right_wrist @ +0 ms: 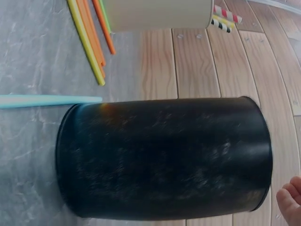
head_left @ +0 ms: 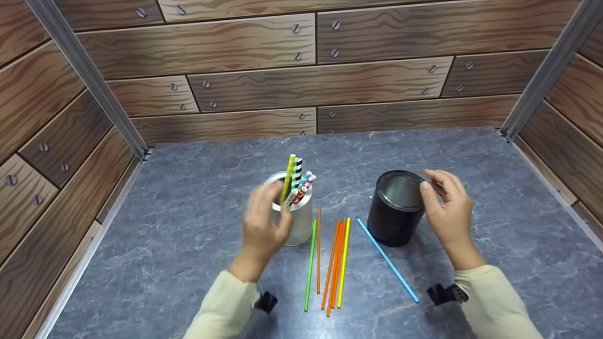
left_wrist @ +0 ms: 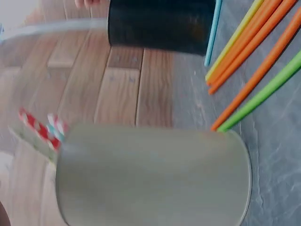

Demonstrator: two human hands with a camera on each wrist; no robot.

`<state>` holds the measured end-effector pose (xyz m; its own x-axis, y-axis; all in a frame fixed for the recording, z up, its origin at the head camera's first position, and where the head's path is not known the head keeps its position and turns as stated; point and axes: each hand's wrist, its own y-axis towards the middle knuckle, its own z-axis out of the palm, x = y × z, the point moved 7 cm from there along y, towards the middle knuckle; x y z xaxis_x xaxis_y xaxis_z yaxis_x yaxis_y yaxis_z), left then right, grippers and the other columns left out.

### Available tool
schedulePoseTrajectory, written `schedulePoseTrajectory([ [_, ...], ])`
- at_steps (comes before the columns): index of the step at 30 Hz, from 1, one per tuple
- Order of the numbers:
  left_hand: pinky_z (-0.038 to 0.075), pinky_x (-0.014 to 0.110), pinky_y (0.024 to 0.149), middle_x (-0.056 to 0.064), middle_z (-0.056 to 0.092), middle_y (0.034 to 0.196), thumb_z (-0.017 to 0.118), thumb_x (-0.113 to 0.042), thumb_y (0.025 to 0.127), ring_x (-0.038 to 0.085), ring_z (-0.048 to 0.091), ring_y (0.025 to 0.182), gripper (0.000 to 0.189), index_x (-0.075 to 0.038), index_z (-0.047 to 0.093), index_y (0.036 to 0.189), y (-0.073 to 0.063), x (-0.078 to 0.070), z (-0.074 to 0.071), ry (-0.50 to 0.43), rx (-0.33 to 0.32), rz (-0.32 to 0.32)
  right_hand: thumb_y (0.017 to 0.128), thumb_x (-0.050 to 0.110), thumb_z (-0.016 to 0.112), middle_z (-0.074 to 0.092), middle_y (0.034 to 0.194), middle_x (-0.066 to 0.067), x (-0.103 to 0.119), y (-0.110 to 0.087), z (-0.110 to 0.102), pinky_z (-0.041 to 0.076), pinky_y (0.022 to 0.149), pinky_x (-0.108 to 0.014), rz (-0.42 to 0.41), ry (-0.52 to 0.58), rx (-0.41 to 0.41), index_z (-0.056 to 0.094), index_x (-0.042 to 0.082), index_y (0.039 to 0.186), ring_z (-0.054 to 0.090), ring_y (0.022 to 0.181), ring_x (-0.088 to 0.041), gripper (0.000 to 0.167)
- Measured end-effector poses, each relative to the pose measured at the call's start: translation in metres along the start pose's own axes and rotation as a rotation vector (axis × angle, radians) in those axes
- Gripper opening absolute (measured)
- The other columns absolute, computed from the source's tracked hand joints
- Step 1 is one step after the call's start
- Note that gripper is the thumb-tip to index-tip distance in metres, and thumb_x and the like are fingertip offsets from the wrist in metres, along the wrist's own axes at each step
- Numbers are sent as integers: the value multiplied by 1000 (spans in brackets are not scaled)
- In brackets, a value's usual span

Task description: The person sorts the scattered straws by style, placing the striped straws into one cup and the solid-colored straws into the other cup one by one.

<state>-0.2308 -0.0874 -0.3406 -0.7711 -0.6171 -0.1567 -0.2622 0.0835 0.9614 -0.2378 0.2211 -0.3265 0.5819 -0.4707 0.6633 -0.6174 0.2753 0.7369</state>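
A white cup (head_left: 301,221) holds several patterned paper straws (head_left: 297,181), striped and dotted, which lean out over its rim. My left hand (head_left: 264,216) is at this cup's left side, thumb and fingers spread near the rim; whether they touch it I cannot tell. In the left wrist view the cup's wall (left_wrist: 155,174) fills the lower part. To the right stands a black cup (head_left: 395,221), upright, with no straws showing inside. My right hand (head_left: 447,207) is beside its rim with fingers loosely bent; in the right wrist view the fingertips (right_wrist: 289,195) appear just off the rim.
Between the cups lie a green straw (head_left: 310,266), a lone orange straw (head_left: 318,254), several orange straws (head_left: 335,268) together and a yellow straw (head_left: 344,263). A blue straw (head_left: 388,261) lies slanted before the black cup. Wood-patterned walls (head_left: 254,42) enclose the grey marbled tabletop (head_left: 188,188).
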Motion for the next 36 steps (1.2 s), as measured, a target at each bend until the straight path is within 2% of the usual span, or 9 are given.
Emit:
schedulePoseTrajectory([
  [2, 50, 32, 87, 17, 63, 99, 60, 1, 71, 28, 60, 91, 32, 6, 60, 102, -7, -9, 4, -9, 59, 3, 80, -16, 53, 58, 102, -16, -6, -2, -1, 44, 87, -10, 29, -16, 2, 58, -22, 98, 52, 96, 4, 20],
  [4, 53, 26, 78, 14, 65, 92, 62, 3, 70, 24, 62, 82, 28, 5, 61, 98, -16, -13, 11, -43, 145, -59, 81, -15, 53, 57, 104, -17, -15, -3, -2, 44, 89, -10, 63, -10, 3, 57, -22, 101, 52, 98, 4, 22],
  [10, 53, 18, 60, 13, 66, 80, 63, 6, 72, 18, 63, 67, 20, 6, 64, 92, -58, -8, 36, -164, 397, -454, 85, -8, 54, 57, 113, -11, -61, -8, -6, 42, 92, -12, 196, -34, 18, 56, -16, 112, 50, 102, 7, 28],
  [14, 52, 20, 58, 10, 68, 77, 65, 0, 73, 14, 63, 66, 16, 4, 67, 88, -86, 6, 45, -131, 469, -726, 88, -1, 54, 57, 120, -9, -81, -12, -6, 41, 95, -13, 300, -43, 56, 55, -8, 121, 50, 106, 5, 33],
  [17, 51, 22, 60, 9, 68, 76, 67, -3, 73, 14, 63, 68, 16, 3, 67, 87, -101, 15, 49, -124, 502, -864, 90, 4, 53, 56, 126, -15, -89, -15, -5, 40, 95, -13, 370, -26, 78, 53, -3, 126, 50, 111, 0, 37],
  [21, 51, 26, 61, 9, 68, 75, 68, -3, 71, 16, 63, 70, 16, 3, 68, 85, -118, 23, 54, -147, 531, -945, 93, 6, 49, 54, 129, -17, -94, -20, -3, 42, 91, -11, 423, 41, 85, 50, -3, 129, 51, 113, -2, 37],
  [24, 51, 26, 60, 5, 67, 73, 68, -6, 69, 13, 61, 67, 14, 2, 68, 81, -131, 30, 57, -163, 507, -941, 94, 5, 44, 58, 125, -1, -96, -24, 1, 41, 90, -10, 411, 102, 80, 50, -4, 129, 50, 111, 3, 37],
  [29, 50, 25, 61, 1, 66, 71, 68, -7, 66, 9, 59, 66, 14, -2, 70, 79, -136, 33, 60, -142, 488, -972, 95, 6, 42, 55, 117, 23, -97, -27, 6, 37, 95, -10, 353, 117, 97, 50, -5, 128, 47, 113, 6, 36],
  [36, 49, 24, 62, 7, 66, 73, 66, -1, 63, 13, 59, 68, 19, 3, 68, 81, -139, 29, 69, -132, 523, -1094, 96, 8, 41, 55, 129, 4, -103, -31, 11, 34, 99, -12, 371, 89, 119, 51, -1, 130, 44, 117, 4, 36],
])
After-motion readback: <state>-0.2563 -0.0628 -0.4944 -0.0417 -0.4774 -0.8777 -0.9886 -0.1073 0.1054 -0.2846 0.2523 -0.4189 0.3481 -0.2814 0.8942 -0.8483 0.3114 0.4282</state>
